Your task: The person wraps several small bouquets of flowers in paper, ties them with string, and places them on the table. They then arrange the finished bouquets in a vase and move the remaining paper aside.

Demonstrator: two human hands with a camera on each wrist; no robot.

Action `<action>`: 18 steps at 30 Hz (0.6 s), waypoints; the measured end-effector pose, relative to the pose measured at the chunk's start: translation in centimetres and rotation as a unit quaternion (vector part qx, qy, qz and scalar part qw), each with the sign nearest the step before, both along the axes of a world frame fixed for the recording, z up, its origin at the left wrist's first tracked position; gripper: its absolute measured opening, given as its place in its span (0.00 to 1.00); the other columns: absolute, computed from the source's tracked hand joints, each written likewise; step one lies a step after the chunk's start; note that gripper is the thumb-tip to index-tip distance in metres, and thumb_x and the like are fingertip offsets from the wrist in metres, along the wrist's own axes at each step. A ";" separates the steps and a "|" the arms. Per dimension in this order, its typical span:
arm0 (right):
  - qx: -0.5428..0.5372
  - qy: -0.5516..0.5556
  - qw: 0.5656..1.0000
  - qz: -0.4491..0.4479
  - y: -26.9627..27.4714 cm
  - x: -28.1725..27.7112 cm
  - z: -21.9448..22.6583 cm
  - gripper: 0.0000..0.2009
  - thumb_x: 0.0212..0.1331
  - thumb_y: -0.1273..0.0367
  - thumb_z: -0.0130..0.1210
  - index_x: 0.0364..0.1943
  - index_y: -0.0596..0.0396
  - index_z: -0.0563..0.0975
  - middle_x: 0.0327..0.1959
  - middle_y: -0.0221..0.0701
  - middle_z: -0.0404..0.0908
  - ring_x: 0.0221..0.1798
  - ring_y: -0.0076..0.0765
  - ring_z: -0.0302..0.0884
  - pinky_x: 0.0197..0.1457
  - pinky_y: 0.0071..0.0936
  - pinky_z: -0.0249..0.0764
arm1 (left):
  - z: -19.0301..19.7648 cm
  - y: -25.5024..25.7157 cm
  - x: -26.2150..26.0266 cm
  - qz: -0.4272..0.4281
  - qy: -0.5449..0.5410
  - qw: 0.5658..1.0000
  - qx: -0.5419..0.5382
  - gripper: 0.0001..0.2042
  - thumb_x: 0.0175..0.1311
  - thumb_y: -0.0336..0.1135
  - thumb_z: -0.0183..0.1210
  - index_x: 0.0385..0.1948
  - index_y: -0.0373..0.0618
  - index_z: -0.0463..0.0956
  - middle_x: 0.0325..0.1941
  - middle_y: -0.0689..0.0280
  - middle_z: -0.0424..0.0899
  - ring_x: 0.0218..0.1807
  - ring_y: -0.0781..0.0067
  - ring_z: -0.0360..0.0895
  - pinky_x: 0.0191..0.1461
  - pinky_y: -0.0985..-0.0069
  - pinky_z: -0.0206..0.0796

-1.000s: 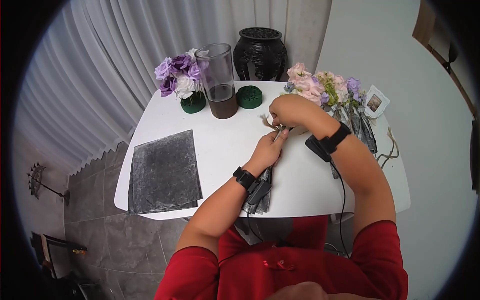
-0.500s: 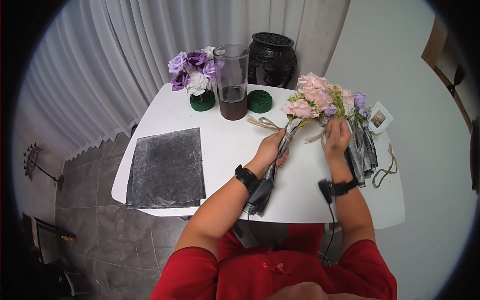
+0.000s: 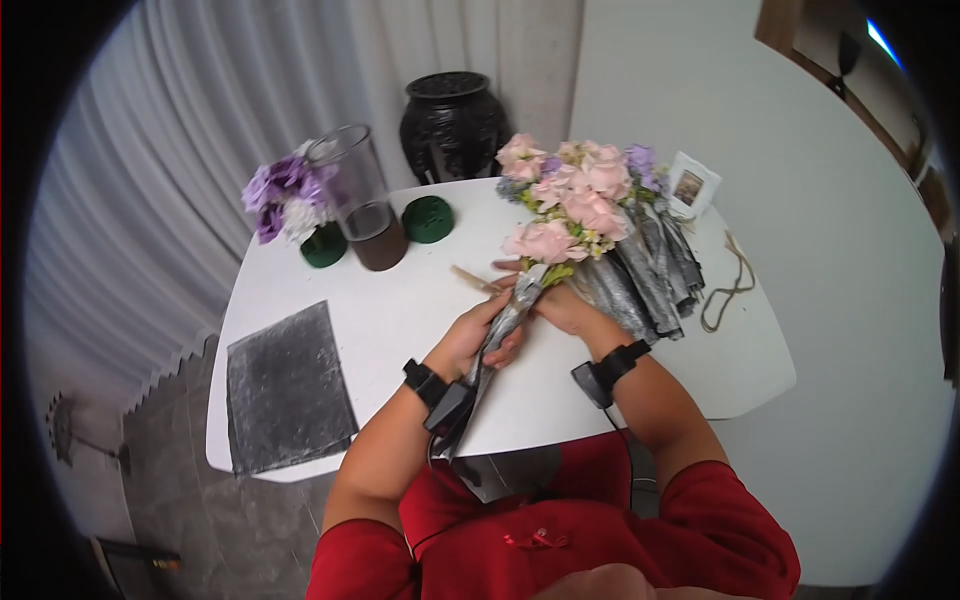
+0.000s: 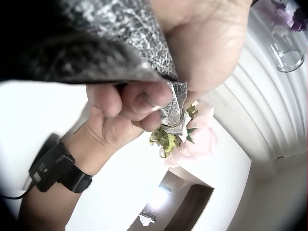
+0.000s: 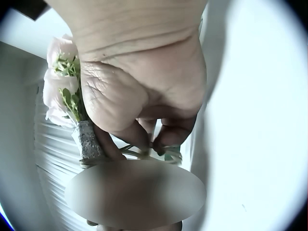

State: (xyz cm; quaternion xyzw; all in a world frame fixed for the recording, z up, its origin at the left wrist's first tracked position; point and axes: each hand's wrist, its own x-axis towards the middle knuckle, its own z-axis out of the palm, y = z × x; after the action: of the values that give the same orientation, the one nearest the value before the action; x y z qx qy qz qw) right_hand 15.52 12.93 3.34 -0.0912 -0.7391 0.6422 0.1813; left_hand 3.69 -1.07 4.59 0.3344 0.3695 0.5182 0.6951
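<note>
In the head view my left hand [image 3: 468,338] grips a slim bouquet by its dark grey crinkled wrapping paper [image 3: 512,312]. A pink rose [image 3: 545,242] with green leaves tops it, leaning away to the right. My right hand [image 3: 565,308] reaches behind the bouquet's neck, its fingers partly hidden by the paper. Pale twine [image 3: 474,281] sticks out on the neck's left side. Seen from the right wrist, thumb and fingers of the right hand [image 5: 144,91] pinch a strand of twine [image 5: 131,152] beside the wrapped stem [image 5: 89,144]. A blurred oval hides the area below them.
Several wrapped bouquets [image 3: 650,260] lie at the right, near a white picture frame [image 3: 690,188] and loose twine [image 3: 738,285]. Dark grey paper sheets [image 3: 285,390] lie front left. Behind stand a tall glass vase [image 3: 375,235], green foam [image 3: 428,219] and purple and white flowers [image 3: 285,195].
Half a second ago my right hand was apart, near the right-hand bouquets; now it is behind the held bouquet's neck at the twine. My left hand keeps its grip. The head view has shifted.
</note>
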 end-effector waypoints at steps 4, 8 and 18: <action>0.011 -0.071 0.997 0.021 1.8 -0.3 -3.5 0.15 0.61 0.72 0.47 0.52 0.54 0.74 0.35 0.24 0.76 0.29 0.19 0.68 0.32 0.18 0.68 | -0.3 0.3 -0.6 0.013 -0.029 0.999 -0.033 0.30 0.71 0.58 0.33 0.13 0.44 0.65 0.07 0.70 0.61 0.05 0.79 0.53 0.14 0.79 0.54; 0.091 -0.106 0.989 -0.043 1.4 0.8 -1.0 0.11 0.63 0.70 0.48 0.46 0.57 0.76 0.34 0.27 0.78 0.34 0.22 0.72 0.39 0.22 0.70 | -0.5 0.3 -1.0 0.031 -0.047 0.998 -0.038 0.23 0.72 0.54 0.34 0.33 0.42 0.69 0.12 0.68 0.65 0.06 0.79 0.56 0.13 0.79 0.54; 0.120 -0.101 0.987 -0.028 1.6 1.9 0.9 0.11 0.66 0.68 0.48 0.43 0.60 0.78 0.37 0.29 0.82 0.42 0.24 0.75 0.50 0.22 0.69 | 1.0 0.1 -0.7 0.127 0.031 0.990 -0.057 0.25 0.72 0.55 0.35 0.23 0.44 0.66 0.10 0.67 0.65 0.06 0.78 0.56 0.13 0.78 0.54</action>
State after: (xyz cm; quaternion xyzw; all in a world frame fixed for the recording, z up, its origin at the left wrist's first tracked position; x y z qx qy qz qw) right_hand 17.39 14.57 4.21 -0.1536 -0.8224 0.5314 0.1331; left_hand 3.02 -0.98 5.59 0.2606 0.4595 0.5693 0.6299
